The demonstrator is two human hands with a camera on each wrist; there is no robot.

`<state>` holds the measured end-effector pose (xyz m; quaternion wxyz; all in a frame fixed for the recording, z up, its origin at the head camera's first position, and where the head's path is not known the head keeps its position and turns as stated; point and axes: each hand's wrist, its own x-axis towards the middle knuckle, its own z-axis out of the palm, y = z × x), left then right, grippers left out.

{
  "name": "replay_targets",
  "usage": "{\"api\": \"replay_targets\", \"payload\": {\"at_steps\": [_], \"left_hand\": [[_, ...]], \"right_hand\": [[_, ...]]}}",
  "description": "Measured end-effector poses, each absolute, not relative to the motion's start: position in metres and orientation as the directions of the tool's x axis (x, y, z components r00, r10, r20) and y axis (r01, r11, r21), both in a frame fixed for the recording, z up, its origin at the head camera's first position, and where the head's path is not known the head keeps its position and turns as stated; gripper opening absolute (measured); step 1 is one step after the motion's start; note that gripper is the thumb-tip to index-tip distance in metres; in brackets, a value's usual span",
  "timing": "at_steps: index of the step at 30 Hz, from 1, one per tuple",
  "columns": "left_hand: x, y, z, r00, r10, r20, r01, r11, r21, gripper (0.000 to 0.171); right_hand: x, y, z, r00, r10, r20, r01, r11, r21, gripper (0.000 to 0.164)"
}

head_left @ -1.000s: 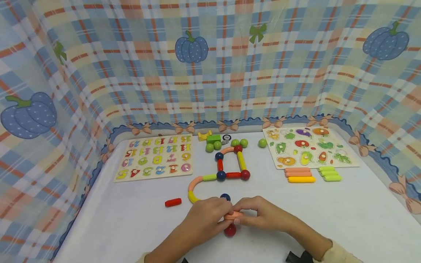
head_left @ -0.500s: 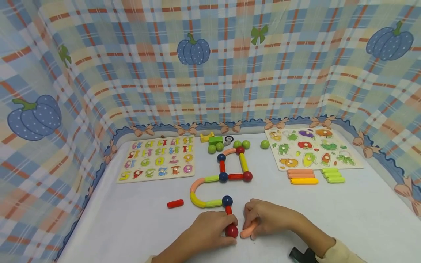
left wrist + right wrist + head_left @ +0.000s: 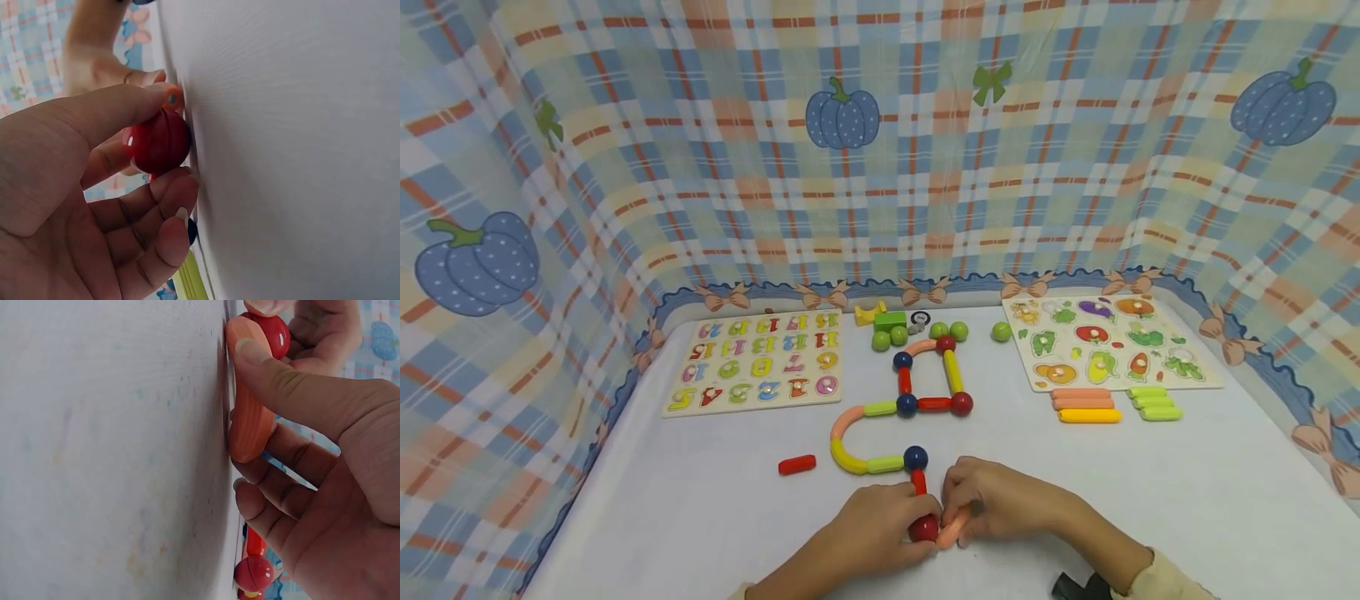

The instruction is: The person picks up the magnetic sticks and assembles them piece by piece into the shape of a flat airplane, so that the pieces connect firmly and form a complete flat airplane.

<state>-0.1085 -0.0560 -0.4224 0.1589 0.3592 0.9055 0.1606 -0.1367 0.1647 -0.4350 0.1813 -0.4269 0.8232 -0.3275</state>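
My left hand (image 3: 880, 525) grips a red ball (image 3: 159, 140) between thumb and fingers, down on the white cloth. A red rod (image 3: 918, 481) runs from that ball back to a blue ball (image 3: 915, 457). Just right of it, my right hand (image 3: 1000, 500) pinches a curved orange-pink rod (image 3: 250, 394) low over the cloth, its end right at the red ball. The joined chain goes on from the blue ball through a light green rod (image 3: 885, 464), a yellow curved rod (image 3: 847, 457) and an orange-pink curve (image 3: 847, 422) to a closed loop of rods and balls.
A loose red rod (image 3: 797, 464) lies left of the chain. Number (image 3: 752, 362) and vegetable (image 3: 1108, 342) puzzle boards stand at the back left and right. Orange-pink, yellow (image 3: 1090, 416) and green rods (image 3: 1156, 402) lie in front of the vegetable board. Several green balls (image 3: 1001, 332) sit behind.
The hands were together over the orange-pink rod; they parted, the left hand taking the red ball. The right hand turned the rod and has moved it left up to the ball.
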Motion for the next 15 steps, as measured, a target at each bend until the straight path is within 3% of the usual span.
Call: {"api": "replay_targets", "payload": {"at_steps": [6,15], "left_hand": [[-0.1078,-0.0546,-0.4225,-0.700,0.687,-0.193,0.581,0.706,0.405,0.029],[-0.1073,-0.0556,-0.4211,-0.704,0.680,-0.204,0.568,0.711,0.414,0.030]], "right_hand": [[-0.1379,0.1695,-0.4348,-0.587,-0.809,0.019,-0.616,0.432,-0.659,0.022],[-0.1365,0.1646,-0.4341,-0.581,-0.814,-0.022,-0.587,0.437,-0.682,0.023]]}}
